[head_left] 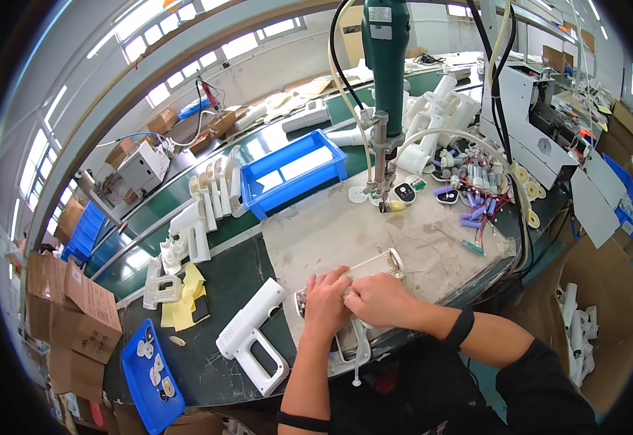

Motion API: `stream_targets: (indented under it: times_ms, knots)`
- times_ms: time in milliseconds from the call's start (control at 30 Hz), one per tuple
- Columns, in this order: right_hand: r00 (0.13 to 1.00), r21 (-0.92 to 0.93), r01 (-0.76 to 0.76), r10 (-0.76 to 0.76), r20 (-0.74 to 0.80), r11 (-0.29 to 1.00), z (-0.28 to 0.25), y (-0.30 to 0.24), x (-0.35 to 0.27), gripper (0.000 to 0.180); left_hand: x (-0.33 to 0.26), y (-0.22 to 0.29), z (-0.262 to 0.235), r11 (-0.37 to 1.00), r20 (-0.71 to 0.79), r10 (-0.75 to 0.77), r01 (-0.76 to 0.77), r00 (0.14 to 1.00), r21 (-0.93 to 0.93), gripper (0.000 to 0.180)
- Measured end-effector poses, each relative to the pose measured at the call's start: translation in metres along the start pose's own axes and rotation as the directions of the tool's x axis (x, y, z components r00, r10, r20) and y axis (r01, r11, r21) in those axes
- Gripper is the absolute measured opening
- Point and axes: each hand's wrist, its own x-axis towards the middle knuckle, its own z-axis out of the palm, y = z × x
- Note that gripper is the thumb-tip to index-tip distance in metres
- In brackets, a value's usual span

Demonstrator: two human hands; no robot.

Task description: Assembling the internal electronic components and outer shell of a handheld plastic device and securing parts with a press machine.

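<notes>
White casing [374,267] sits lower centre of frame, right under both hands. Long axis slants lower left to upper right. Left hand [327,299] nearer its left end, right hand [380,299] nearer its upper-right end. Right fingers curled; can't tell what either hand pinches.

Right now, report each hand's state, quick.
Left hand: bent over the white plastic gun-shaped housing; whether gripping cannot be told.
Right hand: fingers curled closed over the same housing; anything inside is hidden.
</notes>
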Motion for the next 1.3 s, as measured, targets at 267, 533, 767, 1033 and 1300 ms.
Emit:
stream_targets:
  times_ms: [267,533,767,1033,1300]
  knots:
    - [0.965,0.001,0.077,-0.074,-0.251,0.997,0.021,0.006,-0.013,0.03,-0.001,-0.003,0.004,1.0,-0.018,0.024,-0.024,1.0,-0.001,0.017]
    - [0.985,0.006,0.067,-0.066,-0.161,0.998,0.012,0.016,-0.005,0.032,0.001,-0.002,0.005,1.0,-0.036,0.004,-0.004,0.999,0.016,0.023]
    - [0.997,-0.17,0.059,-0.066,-0.04,0.984,0.008,0.012,0.001,0.032,0.0,-0.006,0.005,1.0,-0.06,0.03,-0.03,0.998,-0.007,0.021]
    - [0.993,0.017,0.07,-0.068,-0.094,0.997,0.011,0.012,-0.001,0.031,-0.002,-0.001,0.006,1.0,-0.039,0.016,-0.016,0.999,-0.007,0.022]
    - [0.923,-0.055,0.169,-0.177,-0.342,0.984,0.029,0.009,-0.023,0.027,-0.001,-0.001,0.007,0.997,-0.099,0.067,-0.07,0.993,-0.025,0.016]
